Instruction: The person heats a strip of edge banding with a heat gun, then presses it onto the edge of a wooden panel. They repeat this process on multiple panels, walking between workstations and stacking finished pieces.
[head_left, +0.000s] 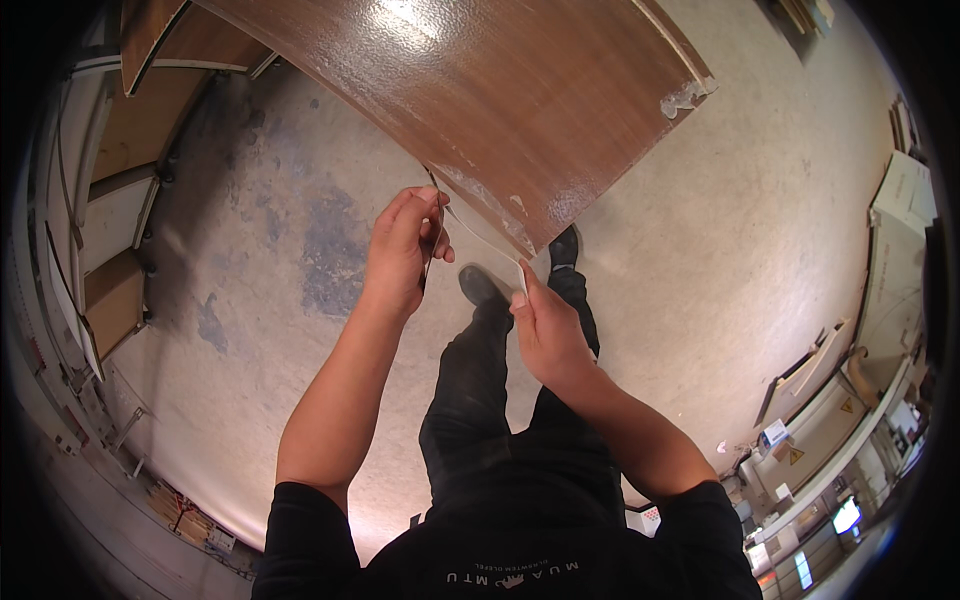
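A large glossy brown wood-grain board (pixel 500 90) stands in front of me, its near edge at chest height. A thin pale edge strip (pixel 480 235) hangs away from that edge. My left hand (pixel 405 250) pinches the strip's upper part close to the board's edge. My right hand (pixel 540 325) holds the strip's lower end near the board's corner, thumb pressed on it. My dark trousers and black shoes (pixel 480 285) show below the hands.
Grey concrete floor (pixel 270 260) with dark stains lies underneath. More brown and white panels (pixel 120 200) lean stacked at the left. Machines and cabinets with warning labels (pixel 820 440) stand at the right. Glue residue (pixel 685 98) marks the board's far corner.
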